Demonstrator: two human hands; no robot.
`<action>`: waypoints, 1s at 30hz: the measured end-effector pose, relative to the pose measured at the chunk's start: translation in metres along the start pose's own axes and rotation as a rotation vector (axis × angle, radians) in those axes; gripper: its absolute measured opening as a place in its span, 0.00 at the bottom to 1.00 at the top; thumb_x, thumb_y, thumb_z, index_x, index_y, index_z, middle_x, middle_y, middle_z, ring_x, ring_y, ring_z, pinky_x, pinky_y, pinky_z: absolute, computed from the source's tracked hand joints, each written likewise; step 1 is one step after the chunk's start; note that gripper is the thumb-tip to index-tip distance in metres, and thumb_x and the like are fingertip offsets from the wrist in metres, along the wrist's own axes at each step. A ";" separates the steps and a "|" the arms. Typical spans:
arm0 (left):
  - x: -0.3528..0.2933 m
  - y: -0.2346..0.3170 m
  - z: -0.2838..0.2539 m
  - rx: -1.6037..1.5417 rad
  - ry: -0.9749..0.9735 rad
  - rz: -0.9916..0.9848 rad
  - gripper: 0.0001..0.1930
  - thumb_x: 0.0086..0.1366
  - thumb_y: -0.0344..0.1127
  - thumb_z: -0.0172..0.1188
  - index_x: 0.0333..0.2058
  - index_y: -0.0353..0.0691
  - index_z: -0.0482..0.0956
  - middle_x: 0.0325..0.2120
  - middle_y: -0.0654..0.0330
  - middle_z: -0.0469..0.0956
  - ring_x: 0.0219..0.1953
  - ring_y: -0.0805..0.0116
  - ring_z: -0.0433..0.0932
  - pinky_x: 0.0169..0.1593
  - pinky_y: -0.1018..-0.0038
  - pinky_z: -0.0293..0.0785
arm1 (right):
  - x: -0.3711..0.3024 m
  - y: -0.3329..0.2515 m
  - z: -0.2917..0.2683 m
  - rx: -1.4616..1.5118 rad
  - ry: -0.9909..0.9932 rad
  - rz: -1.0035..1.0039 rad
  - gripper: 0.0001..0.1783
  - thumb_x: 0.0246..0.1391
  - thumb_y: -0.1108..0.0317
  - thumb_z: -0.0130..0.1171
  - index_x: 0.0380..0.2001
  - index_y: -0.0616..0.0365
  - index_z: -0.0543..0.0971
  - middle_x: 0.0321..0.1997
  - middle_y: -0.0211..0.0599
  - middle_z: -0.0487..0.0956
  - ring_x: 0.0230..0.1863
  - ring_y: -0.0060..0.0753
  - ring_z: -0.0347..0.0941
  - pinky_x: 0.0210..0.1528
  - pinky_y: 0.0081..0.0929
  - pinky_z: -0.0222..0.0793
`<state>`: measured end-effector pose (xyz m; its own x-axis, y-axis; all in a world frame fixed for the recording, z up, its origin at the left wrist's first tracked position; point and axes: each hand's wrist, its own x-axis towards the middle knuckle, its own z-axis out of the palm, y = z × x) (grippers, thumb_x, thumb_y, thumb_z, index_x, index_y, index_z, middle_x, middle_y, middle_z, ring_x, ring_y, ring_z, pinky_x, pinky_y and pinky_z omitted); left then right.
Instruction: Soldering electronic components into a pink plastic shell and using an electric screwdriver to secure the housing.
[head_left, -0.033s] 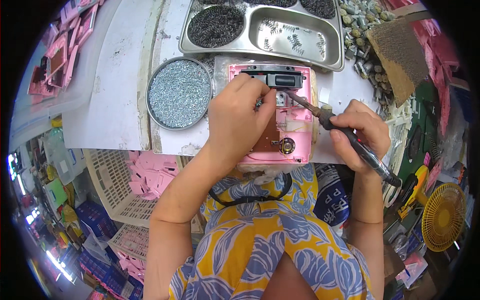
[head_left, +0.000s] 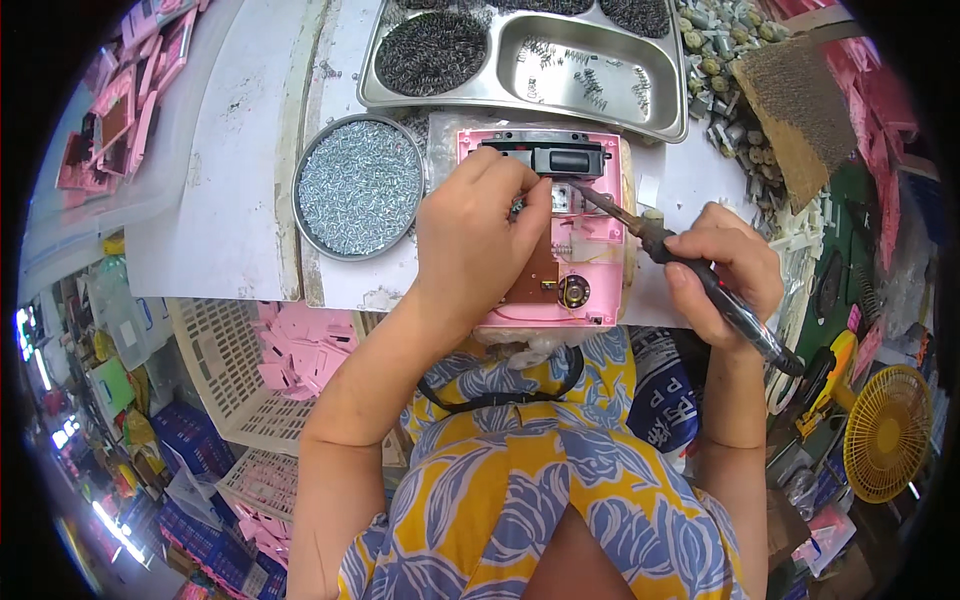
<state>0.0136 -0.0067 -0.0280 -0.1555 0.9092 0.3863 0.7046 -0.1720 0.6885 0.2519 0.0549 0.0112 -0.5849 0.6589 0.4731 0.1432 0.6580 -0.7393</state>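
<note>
A pink plastic housing [head_left: 607, 255] lies face-down on the table before me, its inner parts showing. Fitted across its far end is a black mechanism [head_left: 575, 160], and a brown circuit board [head_left: 533, 283] lies nearer me. My left hand [head_left: 475, 235] rests over the housing's left side. Its thumb and forefinger are pinched together just below the black mechanism; what they hold is hidden. My right hand [head_left: 728, 270] grips a soldering iron [head_left: 725, 298] by its dark handle. The iron's tip points left into the housing, close to my left fingertips; whether it touches anything I cannot tell.
A round metal dish [head_left: 360, 187] of small screws stands left of the housing. Beyond it sits a steel compartment tray [head_left: 585, 75] with springs. Small motors [head_left: 740, 130] lie heaped at the far right beside brown cardboard [head_left: 800, 120]. A basket [head_left: 225, 370] of pink parts is below left.
My right hand and the soldering iron have shifted very slightly to the right. The left hand and the housing stay where they were.
</note>
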 end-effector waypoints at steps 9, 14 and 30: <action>0.001 0.003 0.000 0.036 -0.015 -0.020 0.06 0.57 0.29 0.68 0.24 0.39 0.79 0.22 0.57 0.74 0.22 0.59 0.75 0.26 0.65 0.71 | -0.022 -0.006 -0.016 0.042 0.064 0.037 0.12 0.46 0.75 0.69 0.35 0.65 0.81 0.21 0.34 0.76 0.20 0.25 0.66 0.23 0.23 0.57; 0.002 0.006 -0.001 0.054 -0.009 -0.027 0.07 0.57 0.29 0.69 0.24 0.39 0.78 0.21 0.58 0.75 0.21 0.61 0.74 0.25 0.67 0.71 | -0.025 -0.005 -0.020 0.021 0.085 0.045 0.11 0.46 0.75 0.69 0.35 0.64 0.82 0.21 0.34 0.75 0.20 0.25 0.66 0.23 0.23 0.57; 0.007 0.040 -0.016 -0.015 -0.048 0.056 0.10 0.54 0.30 0.72 0.33 0.36 0.82 0.30 0.58 0.75 0.23 0.66 0.77 0.26 0.72 0.71 | -0.036 -0.001 -0.033 0.015 0.204 0.095 0.11 0.45 0.75 0.69 0.34 0.64 0.82 0.21 0.34 0.74 0.20 0.26 0.66 0.23 0.23 0.57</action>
<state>0.0295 -0.0131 0.0121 -0.0830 0.9151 0.3947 0.7010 -0.2279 0.6757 0.2989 0.0422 0.0106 -0.3958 0.7788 0.4867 0.1777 0.5849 -0.7914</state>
